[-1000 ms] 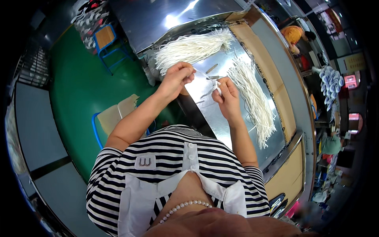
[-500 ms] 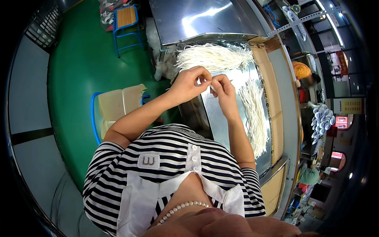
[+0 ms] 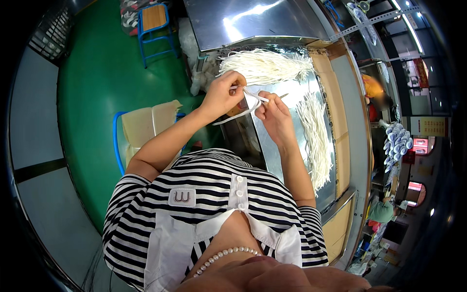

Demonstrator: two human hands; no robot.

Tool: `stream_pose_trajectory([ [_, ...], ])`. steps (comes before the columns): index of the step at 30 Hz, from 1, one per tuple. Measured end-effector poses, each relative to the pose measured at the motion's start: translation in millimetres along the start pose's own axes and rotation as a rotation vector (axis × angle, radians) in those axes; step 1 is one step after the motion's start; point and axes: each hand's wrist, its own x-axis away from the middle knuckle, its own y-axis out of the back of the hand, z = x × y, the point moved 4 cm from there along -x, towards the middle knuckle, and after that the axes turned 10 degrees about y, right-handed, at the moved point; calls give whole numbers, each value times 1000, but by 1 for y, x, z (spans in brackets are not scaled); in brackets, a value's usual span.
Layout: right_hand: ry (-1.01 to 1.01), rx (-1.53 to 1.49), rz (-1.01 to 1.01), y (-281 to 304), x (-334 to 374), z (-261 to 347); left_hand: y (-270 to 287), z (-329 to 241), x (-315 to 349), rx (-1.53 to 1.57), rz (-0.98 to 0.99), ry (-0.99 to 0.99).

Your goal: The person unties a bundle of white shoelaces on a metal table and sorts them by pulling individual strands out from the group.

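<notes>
A white cord [image 3: 237, 116] is stretched and looped between my two hands over the near edge of the metal tabletop [image 3: 272, 151]. My left hand [image 3: 227, 92] pinches it at the left, with fingertips pressed together. My right hand [image 3: 273, 113] grips another part of the cord between thumb and fingers. A loose end dangles down to the left below my left hand. A thin pointed thing [image 3: 285, 96] shows beside my right fingers; whether it is held or lies on the table I cannot tell. Beyond my hands lies a thick bundle of white cords [image 3: 265, 66], and a second bundle [image 3: 314, 146] lies to the right.
A raised shiny metal surface [image 3: 258, 24] stands at the far side. Cardboard [image 3: 335, 117] lines the table's right side. On the green floor [image 3: 97, 102] at left are a covered blue-framed chair [image 3: 146, 126] and a wooden-topped stool [image 3: 154, 20]. People work farther right.
My hands have moved apart, the left going up and left. A loop and a hanging end of the white cord now show between and below them.
</notes>
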Motion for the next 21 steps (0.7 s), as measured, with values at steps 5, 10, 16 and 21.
stream_pose_trajectory([
  [5, 45, -326, 2, 2, -2, -2, -20, 21, -7, 312, 215, 153],
  [10, 126, -320, 38, 13, -6, 3, -35, 3, -2, 372, 476, 201],
  [16, 131, -205, -224, 24, -3, 6, -50, -6, 2, 560, 551, 420],
  [21, 143, 116, -291, 49, 5, 16, -57, 18, 3, 212, 539, 398],
])
